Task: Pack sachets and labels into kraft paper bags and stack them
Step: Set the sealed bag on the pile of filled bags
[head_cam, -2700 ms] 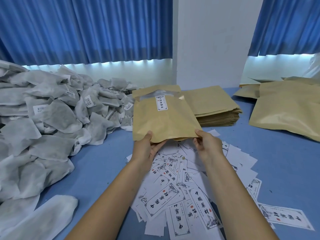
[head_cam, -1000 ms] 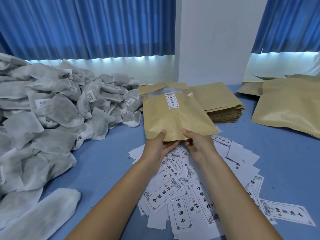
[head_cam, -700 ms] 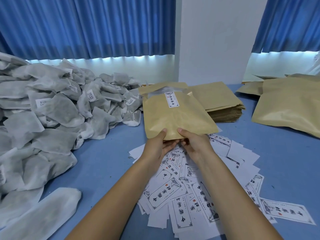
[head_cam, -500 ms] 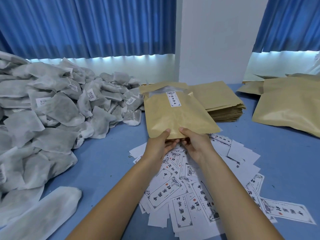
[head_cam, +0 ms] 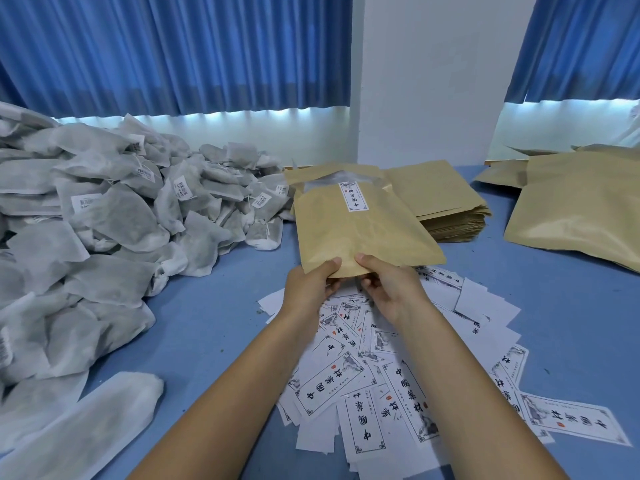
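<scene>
Both hands, left hand (head_cam: 313, 289) and right hand (head_cam: 389, 289), are pinching the bag's (head_cam: 363, 230) bottom edge, risking contents sliding out its open top.

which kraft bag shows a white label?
The held bag, gripped at its near edge by left hand and right hand. The stack behind and the bags at right look plain.

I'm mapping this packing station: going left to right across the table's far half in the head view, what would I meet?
Sachet pile → labelled kraft bag, held up → stack of flat kraft bags → pile of bulging kraft bags.
</scene>
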{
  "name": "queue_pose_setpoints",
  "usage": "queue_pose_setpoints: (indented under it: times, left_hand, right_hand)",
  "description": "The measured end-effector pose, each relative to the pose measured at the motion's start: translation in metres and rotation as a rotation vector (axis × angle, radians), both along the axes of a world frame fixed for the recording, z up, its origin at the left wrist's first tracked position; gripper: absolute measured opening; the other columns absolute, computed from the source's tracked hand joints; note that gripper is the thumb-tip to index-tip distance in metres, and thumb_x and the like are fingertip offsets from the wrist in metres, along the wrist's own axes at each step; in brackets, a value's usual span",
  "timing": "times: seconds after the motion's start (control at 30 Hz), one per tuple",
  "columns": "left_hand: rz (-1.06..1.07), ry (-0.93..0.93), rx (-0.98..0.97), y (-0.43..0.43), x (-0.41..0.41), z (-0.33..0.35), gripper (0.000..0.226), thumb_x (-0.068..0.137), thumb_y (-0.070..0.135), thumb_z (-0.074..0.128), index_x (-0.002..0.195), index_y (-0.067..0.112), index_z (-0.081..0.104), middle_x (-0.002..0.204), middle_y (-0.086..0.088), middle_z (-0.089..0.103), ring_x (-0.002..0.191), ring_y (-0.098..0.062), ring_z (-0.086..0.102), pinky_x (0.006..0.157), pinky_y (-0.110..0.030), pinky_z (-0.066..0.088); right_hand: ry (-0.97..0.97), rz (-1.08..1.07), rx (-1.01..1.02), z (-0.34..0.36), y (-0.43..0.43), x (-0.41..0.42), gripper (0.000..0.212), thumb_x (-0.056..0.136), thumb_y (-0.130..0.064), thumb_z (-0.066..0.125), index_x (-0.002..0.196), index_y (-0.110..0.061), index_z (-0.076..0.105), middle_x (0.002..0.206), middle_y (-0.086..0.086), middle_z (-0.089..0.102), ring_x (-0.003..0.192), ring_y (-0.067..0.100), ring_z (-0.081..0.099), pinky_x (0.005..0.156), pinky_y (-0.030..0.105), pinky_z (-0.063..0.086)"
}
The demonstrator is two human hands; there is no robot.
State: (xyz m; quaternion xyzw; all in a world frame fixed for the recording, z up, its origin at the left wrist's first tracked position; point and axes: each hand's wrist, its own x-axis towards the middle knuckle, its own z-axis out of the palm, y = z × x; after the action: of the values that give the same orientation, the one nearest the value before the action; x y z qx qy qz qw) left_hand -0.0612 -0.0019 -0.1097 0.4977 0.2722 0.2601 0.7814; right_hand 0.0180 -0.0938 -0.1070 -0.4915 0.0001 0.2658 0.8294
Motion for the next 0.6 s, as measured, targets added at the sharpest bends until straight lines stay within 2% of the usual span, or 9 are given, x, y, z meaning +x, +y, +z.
queue_pose_setpoints:
  times: [0.13,0.2,0.27,0.4,0.47,0.53,0.6]
  left_hand:
    - [-0.005,0.030,0.054,0.000,-0.001,0.000,0.009,0.083,0.008,0.070,0.091,0.009,0.068,0.086,-0.006,0.074,0.081,-0.019,0.070,0.068,-0.022,0.054]
    - [-0.011,0.059,0.098,0.001,-0.002,0.001,0.007,0.082,0.010,0.071,0.089,0.009,0.069,0.085,-0.007,0.074,0.079,-0.021,0.070,0.071,-0.026,0.053]
    - [-0.055,0.084,0.156,0.001,-0.004,0.002,0.007,0.084,0.013,0.069,0.091,0.010,0.069,0.082,-0.006,0.074,0.072,-0.020,0.069,0.067,-0.028,0.051]
    - [-0.065,0.150,0.255,-0.001,-0.004,0.005,0.009,0.090,0.019,0.063,0.090,0.010,0.066,0.060,0.004,0.068,0.047,-0.010,0.060,0.048,-0.019,0.049]
    - [-0.052,0.176,0.354,-0.001,-0.005,0.006,0.011,0.091,0.018,0.062,0.087,0.010,0.068,0.053,0.008,0.064,0.043,-0.006,0.056,0.046,-0.016,0.046]
    - [-0.026,0.178,0.446,-0.001,-0.006,0.007,0.014,0.091,0.018,0.062,0.081,0.011,0.068,0.048,0.012,0.060,0.041,0.001,0.054,0.044,-0.009,0.040]
    - [0.017,0.173,0.497,-0.002,-0.007,0.008,0.018,0.092,0.017,0.061,0.076,0.010,0.066,0.047,0.011,0.058,0.037,0.005,0.050,0.041,-0.007,0.036]
  right_hand:
    - [-0.027,0.094,-0.004,0.003,0.001,-0.005,0.024,0.075,-0.001,0.077,0.097,-0.002,0.065,0.087,0.008,0.069,0.072,0.016,0.064,0.052,0.019,0.045]
    - [-0.036,0.102,-0.026,0.003,0.002,-0.008,0.021,0.076,0.002,0.075,0.094,0.002,0.065,0.087,0.011,0.070,0.071,0.016,0.065,0.054,0.018,0.047]
    - [-0.035,0.077,-0.034,0.004,0.001,-0.009,0.016,0.076,0.006,0.073,0.090,0.004,0.064,0.084,0.013,0.068,0.065,0.016,0.063,0.053,0.018,0.046]
    - [0.014,0.026,-0.048,0.004,-0.003,-0.001,0.023,0.076,0.008,0.073,0.094,0.007,0.059,0.078,0.013,0.060,0.054,0.015,0.047,0.051,0.019,0.046]
    - [0.028,0.038,-0.069,0.004,-0.007,0.004,0.019,0.075,0.007,0.074,0.087,0.008,0.060,0.071,0.009,0.058,0.051,0.013,0.041,0.050,0.020,0.048]
    - [0.020,0.072,-0.071,0.004,-0.009,0.006,0.013,0.074,0.005,0.075,0.079,0.005,0.063,0.067,0.007,0.059,0.051,0.012,0.044,0.053,0.019,0.048]
    - [0.007,0.094,-0.047,0.003,-0.008,0.005,0.012,0.075,0.004,0.076,0.079,0.002,0.065,0.071,0.007,0.065,0.060,0.013,0.057,0.063,0.020,0.049]
